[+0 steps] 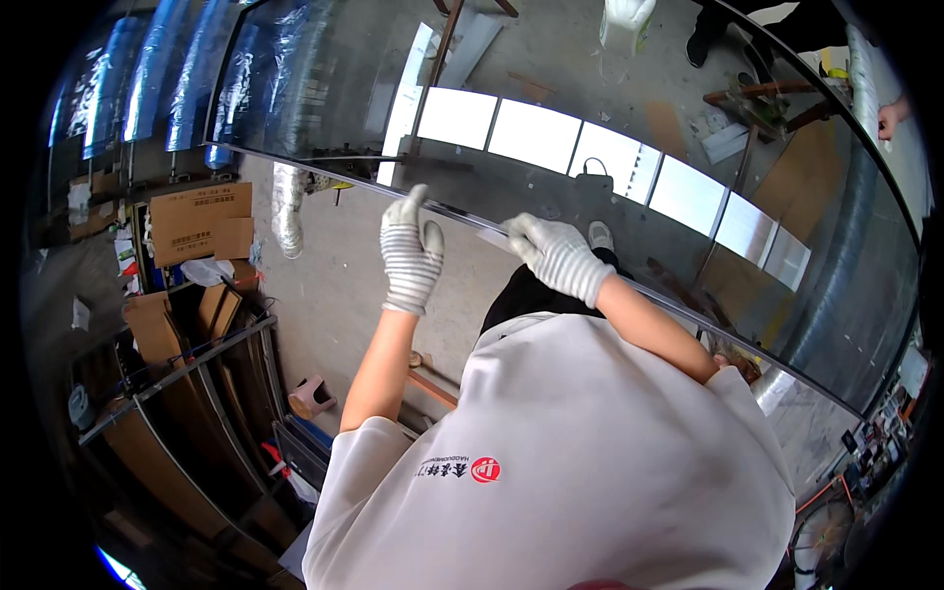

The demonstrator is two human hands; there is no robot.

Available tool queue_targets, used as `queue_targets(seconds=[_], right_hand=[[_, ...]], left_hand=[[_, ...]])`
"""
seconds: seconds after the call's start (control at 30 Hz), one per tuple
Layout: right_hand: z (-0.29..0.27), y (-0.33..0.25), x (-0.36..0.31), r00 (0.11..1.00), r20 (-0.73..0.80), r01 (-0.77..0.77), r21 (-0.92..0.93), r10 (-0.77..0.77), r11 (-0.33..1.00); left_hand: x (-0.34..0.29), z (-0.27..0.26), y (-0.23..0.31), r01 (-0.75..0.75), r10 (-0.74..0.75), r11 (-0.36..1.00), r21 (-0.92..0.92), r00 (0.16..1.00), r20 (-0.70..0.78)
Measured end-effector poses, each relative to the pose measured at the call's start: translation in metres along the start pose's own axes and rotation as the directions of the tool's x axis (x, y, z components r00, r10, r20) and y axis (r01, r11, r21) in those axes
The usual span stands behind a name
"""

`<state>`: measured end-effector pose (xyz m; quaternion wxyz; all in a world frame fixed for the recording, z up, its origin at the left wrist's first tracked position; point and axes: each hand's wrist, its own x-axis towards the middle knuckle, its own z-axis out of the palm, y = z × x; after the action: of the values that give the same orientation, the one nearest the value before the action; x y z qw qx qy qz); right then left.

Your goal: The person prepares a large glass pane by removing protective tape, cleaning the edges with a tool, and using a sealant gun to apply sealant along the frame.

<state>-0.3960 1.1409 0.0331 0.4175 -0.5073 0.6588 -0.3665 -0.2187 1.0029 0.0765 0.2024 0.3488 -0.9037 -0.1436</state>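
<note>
A large framed glass panel (629, 128) with a dark edge strip stretches across the view in front of me, reflecting bright windows. My left hand (411, 254), in a white and grey striped knit glove, is at the panel's near edge. Its fingers point up and the thumb stands apart, with nothing seen in it. To its right, my right hand (559, 258) wears a matching glove and rests on the same edge, fingers bent and pressed together. A small pale flat piece (495, 239) shows beside its fingertips; whether the hand grips it is hidden.
Foil-wrapped supports (287, 211) are under the panel. At left, a metal rack (187, 366) holds boards and cardboard, near a cardboard box (202, 224) and a pink stool (311, 395). Blue film-wrapped rolls (152, 74) stand behind. Another person's hand (893, 118) is at far right.
</note>
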Motion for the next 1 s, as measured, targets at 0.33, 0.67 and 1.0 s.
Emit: queue_targets(seconds=[0.33,0.67,1.0], right_hand=[[-0.088,0.029,-0.068,0.916,-0.024,-0.191,0.851,0.399,0.489],[-0.101,0.06,-0.118,0.784,-0.172,-0.134,0.892,0.597,0.432],[-0.079,0.042,-0.112,0.791,-0.278,-0.216,0.706,0.545,0.674]], left_hand=[[0.004,0.034,0.051,-0.338,0.24,0.938,0.076,0.794,0.559],[0.007,0.063,0.093,0.087,0.411,0.792,-0.604,0.656,0.633],[0.001,0.074,0.023,-0.248,0.14,0.948,0.201,0.89,0.435]])
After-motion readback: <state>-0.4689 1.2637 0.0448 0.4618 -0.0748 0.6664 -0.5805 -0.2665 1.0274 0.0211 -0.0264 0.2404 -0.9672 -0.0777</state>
